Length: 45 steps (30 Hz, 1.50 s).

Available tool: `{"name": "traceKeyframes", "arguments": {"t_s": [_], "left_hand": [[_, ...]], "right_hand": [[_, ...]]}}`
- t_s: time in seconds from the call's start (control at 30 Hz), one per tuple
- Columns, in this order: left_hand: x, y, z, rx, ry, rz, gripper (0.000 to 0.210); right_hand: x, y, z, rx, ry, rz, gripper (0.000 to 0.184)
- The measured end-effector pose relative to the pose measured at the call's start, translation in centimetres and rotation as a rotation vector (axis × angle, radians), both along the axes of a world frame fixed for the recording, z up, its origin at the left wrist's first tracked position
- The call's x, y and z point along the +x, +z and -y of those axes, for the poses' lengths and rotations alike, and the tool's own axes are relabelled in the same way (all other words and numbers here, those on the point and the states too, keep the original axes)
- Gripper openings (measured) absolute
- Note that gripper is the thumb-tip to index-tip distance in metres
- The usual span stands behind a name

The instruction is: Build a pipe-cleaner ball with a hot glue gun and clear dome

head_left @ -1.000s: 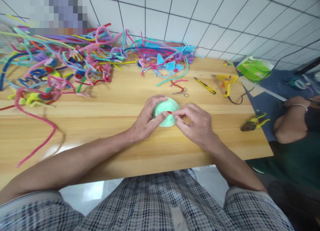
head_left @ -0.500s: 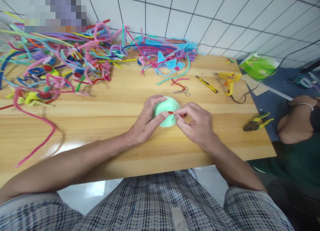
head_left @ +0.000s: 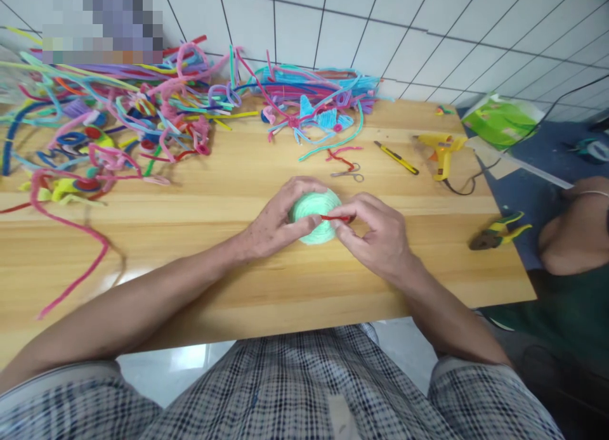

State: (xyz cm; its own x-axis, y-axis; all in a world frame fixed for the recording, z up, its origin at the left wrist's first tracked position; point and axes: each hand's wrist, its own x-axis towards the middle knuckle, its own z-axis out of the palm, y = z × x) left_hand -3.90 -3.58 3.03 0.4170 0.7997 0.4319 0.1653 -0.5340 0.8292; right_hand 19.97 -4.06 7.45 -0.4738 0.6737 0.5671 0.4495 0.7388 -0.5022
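A round coil of mint-green pipe cleaner (head_left: pixel 314 204) is held just over the wooden table. My left hand (head_left: pixel 280 221) is closed round its left side, fingers behind and thumb across the front. A short red pipe cleaner (head_left: pixel 329 218) crosses the coil's face near the middle. My right hand (head_left: pixel 373 234) pinches this red piece between thumb and fingertips, at the coil's right edge. The left thumb tip touches the red piece's left end. Small scissors (head_left: pixel 351 174) with red pipe cleaner scraps (head_left: pixel 345 153) lie just beyond the coil.
A tangled heap of coloured pipe cleaners (head_left: pixel 114 116) covers the back left. At right lie a yellow utility knife (head_left: pixel 397 158), a yellow glue gun (head_left: pixel 442 151) with its cord, and pliers (head_left: pixel 497 232). Another person's arm (head_left: pixel 571 227) is beyond the table's right edge.
More of the red pipe cleaner shows between my thumb and right fingertips, lying nearly level across the coil. Both hands stay almost in place; the view has shifted slightly.
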Motion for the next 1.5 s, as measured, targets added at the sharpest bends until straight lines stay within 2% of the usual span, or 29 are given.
{"name": "traceKeyframes", "arguments": {"t_s": [0.1,0.27,0.43,0.63,0.73,0.93,1.07,1.2,1.33,1.43,1.5], "left_hand": [[0.1,-0.2,0.2,0.051,0.039,-0.012,0.04],[0.0,-0.3,0.4,0.022,0.108,-0.037,0.044],[0.4,-0.2,0.9,-0.012,0.166,-0.042,0.044],[1.5,-0.4,1.6,-0.062,0.308,-0.053,0.041],[1.6,-0.6,1.9,-0.08,0.329,-0.041,0.043],[1.2,-0.6,2.6,-0.14,0.257,-0.051,0.052],[1.0,-0.3,2.7,-0.159,0.218,-0.051,0.05],[0.4,0.7,1.7,-0.151,0.141,-0.044,0.044],[-0.2,1.5,0.6,-0.232,0.054,-0.028,0.042],[-0.5,1.8,0.0,-0.278,-0.014,-0.038,0.044],[-0.6,1.8,-0.3,-0.243,-0.044,-0.078,0.045]], "right_hand": [[0.4,0.0,-0.2,-0.02,-0.003,0.008,0.015],[0.7,-0.2,-0.4,0.008,-0.009,0.019,0.013],[0.4,-0.3,-0.1,0.116,-0.014,0.035,0.012],[-0.2,-0.5,0.4,0.229,-0.014,0.062,0.012],[-0.4,-0.7,0.4,0.271,-0.04,0.06,0.013],[-0.2,-0.8,0.2,0.247,-0.06,0.068,0.012],[0.0,-0.8,0.1,0.229,-0.062,0.052,0.014],[0.1,-0.7,0.0,0.195,-0.064,0.025,0.014],[0.2,-0.5,0.0,0.177,-0.032,0.028,0.01],[0.2,-0.5,0.0,0.173,-0.017,0.017,0.01],[0.2,-0.5,0.0,0.173,-0.011,0.01,0.011]]}}
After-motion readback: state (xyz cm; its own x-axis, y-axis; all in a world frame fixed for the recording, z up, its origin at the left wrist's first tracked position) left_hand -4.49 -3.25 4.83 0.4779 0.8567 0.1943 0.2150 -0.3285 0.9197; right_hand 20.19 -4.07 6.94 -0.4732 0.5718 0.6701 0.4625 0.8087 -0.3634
